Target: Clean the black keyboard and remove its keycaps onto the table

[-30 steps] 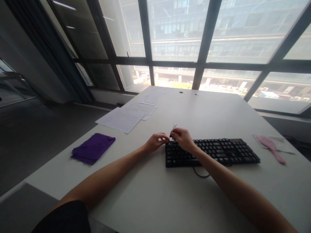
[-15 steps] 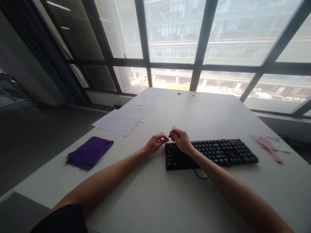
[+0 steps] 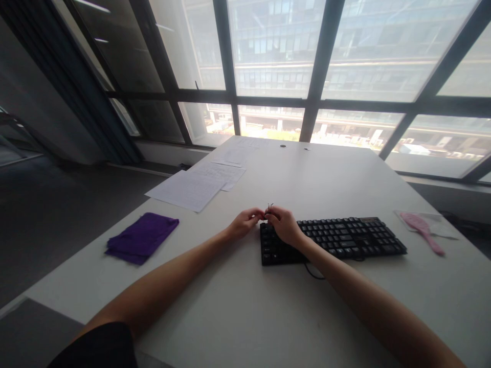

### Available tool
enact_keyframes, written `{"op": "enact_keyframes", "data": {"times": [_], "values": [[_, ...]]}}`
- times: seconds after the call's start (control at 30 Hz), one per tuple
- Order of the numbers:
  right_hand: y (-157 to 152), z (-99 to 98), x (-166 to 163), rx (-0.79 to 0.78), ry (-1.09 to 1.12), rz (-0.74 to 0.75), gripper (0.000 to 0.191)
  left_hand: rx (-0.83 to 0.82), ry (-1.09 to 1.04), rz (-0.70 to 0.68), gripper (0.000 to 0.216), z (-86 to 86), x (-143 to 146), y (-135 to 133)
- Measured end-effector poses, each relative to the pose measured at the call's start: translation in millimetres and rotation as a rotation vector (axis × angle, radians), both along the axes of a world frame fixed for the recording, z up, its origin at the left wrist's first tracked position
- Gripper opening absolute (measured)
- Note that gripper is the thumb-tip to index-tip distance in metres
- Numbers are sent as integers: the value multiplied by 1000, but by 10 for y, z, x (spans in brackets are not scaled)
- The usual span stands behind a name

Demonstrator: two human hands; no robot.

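A black keyboard (image 3: 345, 239) lies on the white table (image 3: 245, 306), its cable looping out at the front. My right hand (image 3: 283, 226) hovers over the keyboard's far left corner, fingers pinched on a small thin wire tool (image 3: 269, 207) that sticks up between the hands. My left hand (image 3: 244, 224) is just left of that corner, fingertips pinched together and meeting the right hand's fingertips at the tool. What the left fingers hold is too small to make out.
A folded purple cloth (image 3: 142, 237) lies at the left of the table. Several white paper sheets (image 3: 199, 185) spread toward the far left. A pink brush (image 3: 422, 231) on a clear wrapper rests at the right edge. Large windows stand behind the table.
Both hands have drawn closer together and dropped slightly toward the keyboard's corner; the wire tool sits lower. The camera view shifted a little.
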State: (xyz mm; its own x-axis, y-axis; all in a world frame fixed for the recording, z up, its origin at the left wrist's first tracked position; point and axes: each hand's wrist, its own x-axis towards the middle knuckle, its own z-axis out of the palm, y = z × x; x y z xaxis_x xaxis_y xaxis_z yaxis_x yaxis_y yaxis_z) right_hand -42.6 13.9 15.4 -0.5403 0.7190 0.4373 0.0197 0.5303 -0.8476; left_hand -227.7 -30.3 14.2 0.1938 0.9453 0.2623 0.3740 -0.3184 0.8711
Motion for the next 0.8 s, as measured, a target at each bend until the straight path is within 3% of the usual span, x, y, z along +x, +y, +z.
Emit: {"op": "enact_keyframes", "data": {"times": [0.23, 0.6, 0.8], "values": [[-78, 50, 20, 221, -92, 4, 15, 34, 75, 12, 21, -21, -28, 1], [-111, -23, 46, 346, -150, 102, 17, 99, 80, -165, 20, 45, -21, -112], [-118, -3, 16, 324, -159, -20, 20, 116, 111, -108, 28, 1, -13, -66]]}}
